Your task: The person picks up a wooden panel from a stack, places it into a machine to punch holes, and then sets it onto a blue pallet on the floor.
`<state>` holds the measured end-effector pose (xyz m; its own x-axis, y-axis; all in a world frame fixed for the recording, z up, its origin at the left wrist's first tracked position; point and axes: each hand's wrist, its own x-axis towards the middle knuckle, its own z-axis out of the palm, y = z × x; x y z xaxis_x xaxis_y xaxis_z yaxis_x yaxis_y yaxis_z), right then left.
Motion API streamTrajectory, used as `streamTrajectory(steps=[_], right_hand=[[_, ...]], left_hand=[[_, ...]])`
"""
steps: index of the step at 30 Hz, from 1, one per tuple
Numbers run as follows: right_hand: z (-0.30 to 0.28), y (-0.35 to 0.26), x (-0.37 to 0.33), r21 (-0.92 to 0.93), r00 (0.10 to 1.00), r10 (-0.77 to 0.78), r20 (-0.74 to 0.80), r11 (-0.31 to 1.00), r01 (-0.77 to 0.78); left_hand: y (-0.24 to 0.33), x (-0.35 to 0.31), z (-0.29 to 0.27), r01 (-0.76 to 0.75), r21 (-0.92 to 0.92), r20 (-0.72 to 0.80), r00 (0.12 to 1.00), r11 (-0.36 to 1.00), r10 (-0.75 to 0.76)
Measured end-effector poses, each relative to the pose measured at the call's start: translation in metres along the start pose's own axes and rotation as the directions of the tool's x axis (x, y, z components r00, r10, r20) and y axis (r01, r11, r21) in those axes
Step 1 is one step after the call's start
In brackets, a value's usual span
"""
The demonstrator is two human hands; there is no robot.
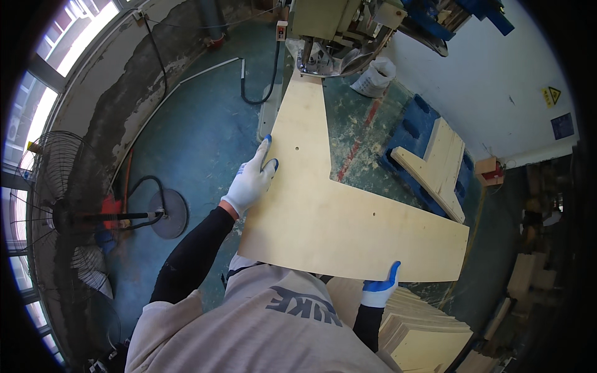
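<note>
Pale, L-shaped plywood panel (pixel 311 199) has its near edge clamped by the blue-and-white-gloved right hand (pixel 381 288), thumb atop; the likewise-gloved left hand (pixel 249 181) touches its left edge, grip unclear.

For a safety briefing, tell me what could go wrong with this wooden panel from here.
The wooden panel might skew: its narrow end reaches the machine, while the left hand holds its left edge and the right hand its near edge. Its right end extends beyond both hands, so it could dip. The stacked boards by the right sleeve may get bumped.
</note>
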<state>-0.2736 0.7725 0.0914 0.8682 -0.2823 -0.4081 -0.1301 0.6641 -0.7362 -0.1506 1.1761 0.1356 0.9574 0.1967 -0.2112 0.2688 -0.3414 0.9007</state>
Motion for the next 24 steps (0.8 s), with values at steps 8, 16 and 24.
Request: streamTrajectory(steps=[8, 16, 24], right_hand=[[0.007, -0.003, 0.009, 0.067, 0.995, -0.1, -0.021, 0.993, 0.101], [0.004, -0.008, 0.023, 0.072, 0.994, -0.11, 0.011, 0.991, 0.109], [-0.006, -0.001, 0.03, 0.081, 0.997, -0.063, 0.042, 0.995, 0.06]], left_hand=[[-0.001, -0.002, 0.005, -0.064, 0.073, -0.018, 0.998, 0.995, 0.066], [-0.019, 0.004, 0.02, -0.199, 0.179, -0.111, 0.969, 0.964, 0.221], [0.012, -0.012, 0.013, -0.066, 0.051, -0.139, 0.988, 0.997, 0.072]])
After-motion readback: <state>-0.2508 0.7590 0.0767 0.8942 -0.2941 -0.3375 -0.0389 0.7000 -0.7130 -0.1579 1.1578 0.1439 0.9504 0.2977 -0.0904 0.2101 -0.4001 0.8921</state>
